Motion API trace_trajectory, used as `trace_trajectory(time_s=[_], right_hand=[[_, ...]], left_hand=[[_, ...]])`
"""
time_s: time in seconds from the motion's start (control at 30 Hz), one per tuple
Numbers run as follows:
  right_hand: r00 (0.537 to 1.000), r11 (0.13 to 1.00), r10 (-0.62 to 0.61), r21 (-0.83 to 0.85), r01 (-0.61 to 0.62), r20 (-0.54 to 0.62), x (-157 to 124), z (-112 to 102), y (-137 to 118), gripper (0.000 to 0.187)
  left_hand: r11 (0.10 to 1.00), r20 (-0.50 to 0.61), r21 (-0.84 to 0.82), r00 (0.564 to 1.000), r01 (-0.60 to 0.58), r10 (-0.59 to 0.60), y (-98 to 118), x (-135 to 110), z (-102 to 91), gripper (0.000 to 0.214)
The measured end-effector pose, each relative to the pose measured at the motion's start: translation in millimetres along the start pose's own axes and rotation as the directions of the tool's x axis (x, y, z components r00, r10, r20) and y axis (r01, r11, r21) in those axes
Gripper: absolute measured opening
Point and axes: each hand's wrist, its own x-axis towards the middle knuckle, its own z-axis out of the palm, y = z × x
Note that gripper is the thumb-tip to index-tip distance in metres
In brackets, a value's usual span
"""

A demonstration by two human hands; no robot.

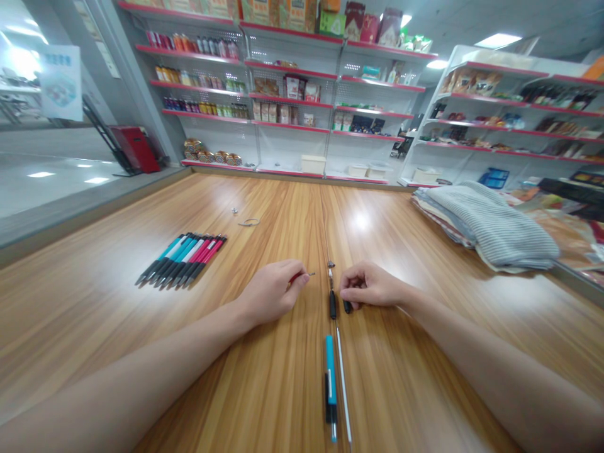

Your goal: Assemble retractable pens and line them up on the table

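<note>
My left hand (pixel 274 290) is closed around a slim red pen part (pixel 296 277), and a thin metallic tip sticks out toward the right. Across a small gap, the fingers of my right hand (pixel 370 284) pinch a black pen grip (pixel 348 307) close to the tabletop. Between the hands lies another black grip (pixel 333 305), with small metallic pen pieces (pixel 331 269) just beyond it. Nearer to me are a blue pen barrel (pixel 331 371) with a black clip and, alongside it, a long thin refill (pixel 344 390).
Blue, white and red pens (pixel 182 261) lie side by side at the left of the wooden table (pixel 264 390). A wire ring (pixel 248 222) and a tiny metallic piece (pixel 234 211) lie farther back. Folded cloths (pixel 491 223) are stacked right. Stocked shelves (pixel 292 126) stand behind.
</note>
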Motion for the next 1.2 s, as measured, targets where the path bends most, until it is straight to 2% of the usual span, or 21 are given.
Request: trace_trajectory(time_s=[0.17, 0.33, 0.5, 1.2], right_hand=[[0.999, 0.996, -0.035, -0.078, 0.034, -0.009, 0.3, 0.7, -1.0, 0.016], [0.999, 0.998, 0.011, 0.064, -0.013, 0.035, -1.8, -2.1, 1.9, 0.019], [0.997, 0.992, -0.001, 0.123, -0.008, 0.074, -2.9, -3.0, 0.9, 0.019], [0.991, 0.991, -0.06, 0.127, 0.045, 0.122, -3.1, 0.2, -5.1, 0.024]], left_hand=[[1.0, 0.006, 0.013, 1.0, 0.005, -0.005, -0.6, -0.2, 0.9, 0.021], [1.0, 0.016, 0.017, 1.0, 0.008, -0.008, -0.7, -0.1, 0.8, 0.021], [1.0, 0.011, 0.017, 1.0, 0.006, -0.007, -0.8, 0.0, 1.1, 0.021], [1.0, 0.022, 0.023, 1.0, 0.013, -0.013, -1.4, 0.5, 0.7, 0.021]])
